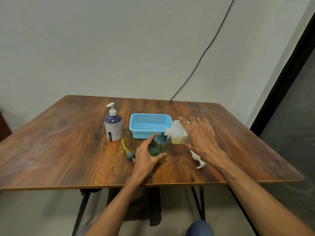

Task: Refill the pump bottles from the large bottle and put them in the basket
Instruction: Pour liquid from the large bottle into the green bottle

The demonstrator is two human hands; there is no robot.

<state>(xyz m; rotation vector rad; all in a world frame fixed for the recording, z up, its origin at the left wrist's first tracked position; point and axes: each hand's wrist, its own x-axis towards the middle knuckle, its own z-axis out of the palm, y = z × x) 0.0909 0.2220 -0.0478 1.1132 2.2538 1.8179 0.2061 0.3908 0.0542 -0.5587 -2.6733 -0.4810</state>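
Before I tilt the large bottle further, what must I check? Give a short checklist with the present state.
1. The left hand grips the dark green round bottle upright on the wooden table: ok.
2. The right hand holds the large translucent bottle of yellowish liquid tilted, mouth at the green bottle's open neck: ok.
3. Fill level inside the green bottle: cannot tell.
4. The grey pump with yellow tube lies beside the left hand, ready to refit: ok.
5. The light blue perforated plastic basket has room: ok.
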